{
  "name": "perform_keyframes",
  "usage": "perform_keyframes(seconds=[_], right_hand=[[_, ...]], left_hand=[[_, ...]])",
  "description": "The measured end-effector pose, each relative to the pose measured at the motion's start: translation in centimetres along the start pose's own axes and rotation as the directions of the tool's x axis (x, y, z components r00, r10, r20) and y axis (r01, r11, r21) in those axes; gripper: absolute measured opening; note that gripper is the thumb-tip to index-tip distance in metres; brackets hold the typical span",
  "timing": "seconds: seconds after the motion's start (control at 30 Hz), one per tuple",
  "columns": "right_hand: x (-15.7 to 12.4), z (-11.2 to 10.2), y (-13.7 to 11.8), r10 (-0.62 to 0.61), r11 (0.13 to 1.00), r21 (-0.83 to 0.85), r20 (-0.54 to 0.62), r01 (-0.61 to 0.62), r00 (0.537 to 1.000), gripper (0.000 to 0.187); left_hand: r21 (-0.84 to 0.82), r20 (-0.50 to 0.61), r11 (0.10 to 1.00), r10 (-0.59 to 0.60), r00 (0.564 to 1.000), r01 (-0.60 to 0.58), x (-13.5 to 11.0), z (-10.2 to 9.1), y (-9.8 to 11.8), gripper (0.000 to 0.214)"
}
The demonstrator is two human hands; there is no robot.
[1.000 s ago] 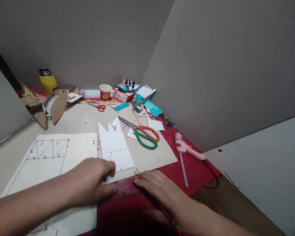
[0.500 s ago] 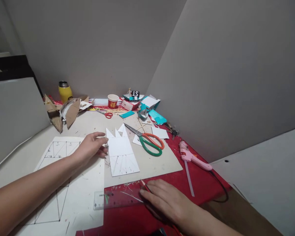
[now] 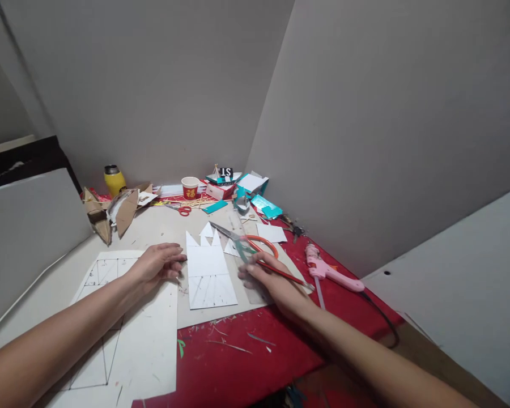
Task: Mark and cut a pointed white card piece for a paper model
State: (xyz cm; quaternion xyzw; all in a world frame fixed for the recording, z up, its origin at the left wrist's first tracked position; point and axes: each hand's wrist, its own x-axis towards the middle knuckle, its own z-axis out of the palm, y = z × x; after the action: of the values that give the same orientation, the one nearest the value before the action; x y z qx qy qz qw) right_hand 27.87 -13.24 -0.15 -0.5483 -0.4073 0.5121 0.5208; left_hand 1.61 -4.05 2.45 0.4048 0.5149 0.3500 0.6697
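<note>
My left hand (image 3: 159, 267) is open, fingers loosely curled and holding nothing, by the left edge of a white card cutout (image 3: 208, 262). The cutout has pointed tabs at its top and pencil lines across its lower part. In my right hand (image 3: 278, 283) are a red pencil (image 3: 288, 276), slanting across the hand, and a clear ruler (image 3: 255, 296), blurred and tilted upward. The ruler passes in front of large scissors (image 3: 263, 245) with orange and green handles. Below my left forearm lies a white sheet (image 3: 148, 340) with a ruled pattern.
A pink glue gun (image 3: 329, 272) lies on the red cloth (image 3: 238, 368) at right. Toward the back stand a paper cup (image 3: 190, 188) and a yellow bottle (image 3: 114, 181), near red scissors (image 3: 183, 211), cardboard pieces (image 3: 125, 212) and teal scraps (image 3: 267, 207).
My right hand has lifted the ruler from the red cloth near the front edge and carried it up and forward beside the cutout, pencil still in hand. My left hand has barely moved.
</note>
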Motion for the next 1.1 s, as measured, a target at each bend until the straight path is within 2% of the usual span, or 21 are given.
perform_keyframes(seconds=[0.13,0.2,0.33,0.43,0.57,0.7,0.77,0.87,0.93,1.0,1.1], right_hand=[[2.2,1.9,-0.5,0.041,0.999,0.001,-0.011,-0.041,0.999,0.031],[2.3,2.9,-0.3,0.044,0.999,-0.006,0.004,-0.044,0.999,0.031],[2.0,4.3,0.0,-0.008,0.999,-0.034,0.035,0.009,0.999,0.036],[2.7,4.3,-0.3,-0.106,0.990,-0.094,-0.031,0.102,0.994,0.034],[4.4,3.1,-1.1,-0.282,0.933,-0.263,-0.113,0.245,0.953,0.028],[5.2,2.7,-0.9,-0.432,0.813,-0.421,0.028,0.403,0.902,0.029],[4.8,2.9,-0.8,-0.457,0.766,-0.463,0.098,0.447,0.884,0.030],[3.5,3.6,-1.4,-0.469,0.731,-0.490,0.144,0.474,0.872,0.034],[2.4,4.2,-2.4,-0.471,0.743,-0.468,0.144,0.479,0.871,0.036],[1.5,4.9,-3.4,-0.372,0.870,-0.286,0.154,0.402,0.915,0.043],[1.0,6.1,-3.9,-0.263,0.948,-0.130,0.205,0.292,0.943,0.036]], left_hand=[[0.012,0.085,1.000,-0.011,0.996,0.010,0.2,0.4,-0.5,0.023],[0.019,0.144,1.000,-0.014,0.989,0.011,0.1,0.8,-1.0,0.016],[0.011,0.244,1.000,-0.008,0.970,0.005,-0.2,1.1,-1.6,0.016],[-0.085,0.221,0.993,0.098,0.970,-0.081,-0.3,0.5,-0.8,0.016],[-0.222,0.107,0.936,0.301,0.948,-0.272,-0.6,-0.6,1.8,0.026],[-0.270,0.086,0.884,0.416,0.905,-0.381,-2.0,-0.9,3.9,0.034],[-0.271,0.106,0.879,0.433,0.895,-0.393,-2.8,-0.7,4.2,0.036],[-0.267,0.156,0.886,0.428,0.890,-0.379,-3.4,-0.3,4.0,0.036],[-0.258,0.193,0.897,0.412,0.891,-0.359,-3.4,-0.1,3.6,0.036],[-0.242,0.218,0.908,0.394,0.893,-0.342,-3.3,0.2,3.1,0.035],[-0.215,0.247,0.920,0.374,0.894,-0.326,-3.2,0.4,2.4,0.036]])
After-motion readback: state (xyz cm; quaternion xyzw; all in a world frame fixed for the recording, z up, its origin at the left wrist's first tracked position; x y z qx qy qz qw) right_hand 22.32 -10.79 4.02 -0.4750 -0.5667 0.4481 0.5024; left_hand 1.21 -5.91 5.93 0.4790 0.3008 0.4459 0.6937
